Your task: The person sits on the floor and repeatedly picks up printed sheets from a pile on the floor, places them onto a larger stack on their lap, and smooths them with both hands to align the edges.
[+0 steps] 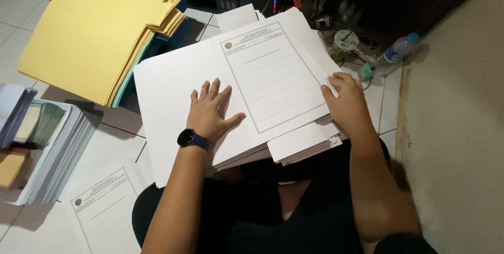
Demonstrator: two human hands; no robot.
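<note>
While splayed flat, left hand (210,111) on white folder (173,91).

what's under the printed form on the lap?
A stack of white sheets, edges fanned at the near side. The left hand presses flat beside the printed form. Lower sheets' faces are covered.

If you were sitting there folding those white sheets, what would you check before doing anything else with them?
1. Left hand flat on the big white sheet: ok.
2. Right hand has a grip on the right edge of the printed form: ok.
3. White pile underneath squared up: not ok, edges fan out.
4. Yellow folder stack within reach: ok, it lies to the left.
5. Plastic bottle clear of the paper: ok, it lies apart on the floor.
6. Bottle cap shut tight: cannot tell.
</note>
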